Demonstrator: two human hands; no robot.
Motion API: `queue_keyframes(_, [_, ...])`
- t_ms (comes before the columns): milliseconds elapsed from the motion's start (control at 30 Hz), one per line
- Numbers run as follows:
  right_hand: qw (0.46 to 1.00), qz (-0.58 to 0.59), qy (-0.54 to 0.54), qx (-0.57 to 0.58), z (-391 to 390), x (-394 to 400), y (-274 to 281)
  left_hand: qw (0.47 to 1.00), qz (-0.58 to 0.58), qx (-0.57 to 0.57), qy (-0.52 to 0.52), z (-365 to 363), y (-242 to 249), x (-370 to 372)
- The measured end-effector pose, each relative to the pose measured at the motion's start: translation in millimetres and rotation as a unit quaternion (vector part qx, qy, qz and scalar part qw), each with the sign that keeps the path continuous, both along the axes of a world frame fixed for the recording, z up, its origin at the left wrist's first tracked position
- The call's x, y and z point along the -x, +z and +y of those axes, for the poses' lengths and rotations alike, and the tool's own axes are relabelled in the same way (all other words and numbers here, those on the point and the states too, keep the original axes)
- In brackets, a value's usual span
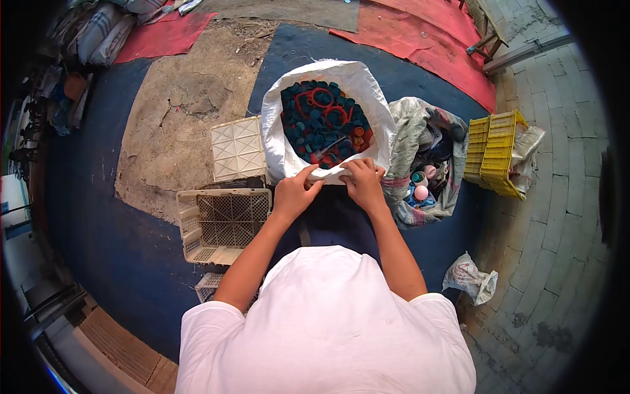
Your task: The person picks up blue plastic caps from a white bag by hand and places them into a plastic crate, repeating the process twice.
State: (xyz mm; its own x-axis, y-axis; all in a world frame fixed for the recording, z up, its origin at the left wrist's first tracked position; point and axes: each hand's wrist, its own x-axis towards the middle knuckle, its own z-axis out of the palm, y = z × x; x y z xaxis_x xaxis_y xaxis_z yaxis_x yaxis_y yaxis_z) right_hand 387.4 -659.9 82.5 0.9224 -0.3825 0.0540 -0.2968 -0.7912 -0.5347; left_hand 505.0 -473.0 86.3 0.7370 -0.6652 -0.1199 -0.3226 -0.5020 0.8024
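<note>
A large white woven sack (pixel 277 134) stands upright in front of me with its mouth wide. Inside lie many dark teal bottle caps (pixel 315 125), with red rings (pixel 323 98) and a few orange caps (pixel 358 136) among them. My left hand (pixel 296 194) pinches the sack's near rim, left of its middle. Close beside it, my right hand (pixel 363 180) has its fingers curled over the same rim. Parts of the fingertips are hidden by the folded edge.
Right of the sack stands a second woven bag (pixel 401 172) of mixed plastic items, then a yellow crate (pixel 493 154). A cream plastic crate (pixel 190 226) and a white panel (pixel 237 150) are at left. A small white bag (pixel 470 278) lies at lower right.
</note>
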Motion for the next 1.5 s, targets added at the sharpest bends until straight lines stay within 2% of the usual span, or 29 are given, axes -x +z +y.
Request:
queue_keyframes(33, [1.0,-0.003,0.003,-0.004,-2.7,0.7,-0.6,0.998,-0.058,-0.017,-0.016,1.3,-3.4,0.3])
queue_keyframes(133, [0.995,-0.059,0.04,0.064,-12.1,4.8,-13.3,0.991,-0.124,-0.041,-0.004,6.9,-13.5,7.1])
queue_keyframes(267, [0.987,-0.112,0.09,0.073,-23.7,13.5,-18.0,0.99,-0.133,-0.006,0.038,13.5,-16.0,14.8])
queue_keyframes(367, [0.987,-0.094,0.12,0.049,-27.8,11.5,-11.9,0.988,-0.154,0.014,0.031,14.1,-16.8,13.5])
queue_keyframes(467, [0.984,-0.054,0.168,-0.036,-43.1,-1.7,8.6,0.996,-0.091,0.0,0.005,18.3,-7.4,4.7])
queue_keyframes(567, [0.974,-0.087,0.092,-0.19,-57.2,-26.6,6.5,0.994,0.101,-0.001,0.037,19.7,27.5,-3.7])
queue_keyframes(600, [0.979,-0.076,0.071,-0.177,-63.5,-40.0,-0.5,0.98,0.189,0.023,0.052,18.9,39.8,-6.3])
queue_keyframes(700, [0.989,-0.038,0.002,-0.141,-76.5,-80.7,-41.9,0.939,0.262,0.194,0.112,15.4,30.4,-1.2])
queue_keyframes(733, [0.99,-0.022,0.018,-0.135,-79.3,-93.5,-57.2,0.942,0.249,0.195,0.114,13.3,32.8,-0.5])
queue_keyframes(833, [0.992,0.032,0.066,-0.105,-78.3,-119.2,-94.4,0.987,0.105,0.105,0.065,5.5,40.4,-3.5])
queue_keyframes(900, [0.989,0.075,0.104,-0.074,-69.6,-127.0,-104.4,0.98,0.125,0.126,0.088,0.1,36.1,-1.4])
queue_keyframes(1000, [0.983,0.154,0.101,0.017,-60.0,-127.3,-105.7,0.97,0.142,0.149,0.127,-4.5,32.8,3.2])
queue_keyframes(1500, [0.988,0.057,0.136,-0.034,-77.4,-119.5,-126.4,0.928,0.225,0.219,0.2,-7.2,21.5,8.9])
